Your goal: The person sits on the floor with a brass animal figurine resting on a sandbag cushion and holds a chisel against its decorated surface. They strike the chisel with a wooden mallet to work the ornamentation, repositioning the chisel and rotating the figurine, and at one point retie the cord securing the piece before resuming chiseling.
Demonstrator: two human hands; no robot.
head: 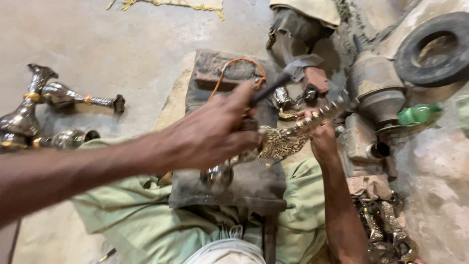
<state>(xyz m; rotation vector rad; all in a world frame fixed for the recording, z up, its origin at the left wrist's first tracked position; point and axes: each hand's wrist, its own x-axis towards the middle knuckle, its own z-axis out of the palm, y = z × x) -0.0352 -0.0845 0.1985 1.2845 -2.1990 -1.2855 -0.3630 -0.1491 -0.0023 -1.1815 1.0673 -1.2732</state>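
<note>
Nearest the lens, the left hand [215, 129] is clenched round a dark hammer handle [269, 88], raised and blurred over the work. At 3 o'clock from it, the right hand [322, 137] grasps an engraved brass piece [286, 139], steadied on a dark block [244, 188] across the lap. Patterning is seen along most of the brass; how much remains cannot be told. Finished metal vessels [29, 112] are laid at 9 o'clock.

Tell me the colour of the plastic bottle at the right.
Green, seen in the head view: the plastic bottle lies beside grey metal parts.
</note>
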